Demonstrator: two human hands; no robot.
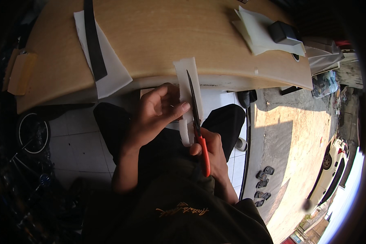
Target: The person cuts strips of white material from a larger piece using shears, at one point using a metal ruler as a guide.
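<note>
White foam-like strip (pixel 184 87) at centre of frame, roughly upright, upper end overlapping near edge of worktop (pixel 158 36); contact there, cannot tell. Red-handled scissors (pixel 197 130) over strip, tip pointing up, dark blade along strip's length, handle just below and right of centre. Right hand (pixel 216 148) gripping scissors, thumb left of handle, fingers wrapped round from right. Left hand (pixel 155 112) just left of strip, fingers loosely curled, thumb tip over strip's left edge; firm pinch or light touch, cannot tell. Narrow white piece (pixel 184 132) just below left thumb, curved at bottom, between both hands; joined to strip or separate, cannot tell. Dark trousers (pixel 227 118) underneath, one knee either side of hands; dark top (pixel 175 193) with gold lettering at bottom of frame. On worktop, upper left: white sheet (pixel 112 75), lower corner past near edge, long dark strip (pixel 93 42) lying across it. Far left of worktop: yellow-brown boxy piece (pixel 23 74). Upper right: white sheets (pixel 252 32), overlapping, black block (pixel 284 33) on top. Right of worktop: clear plastic bag (pixel 324 84). Pale floor tiles (pixel 83 150) either side of legs. Left edge: wheel (pixel 33 133) with white rim, surroundings too dark. Right side: partly sunlit ground (pixel 299 138), dark sandals (pixel 262 184), white car (pixel 333 162) near right edge.
</note>
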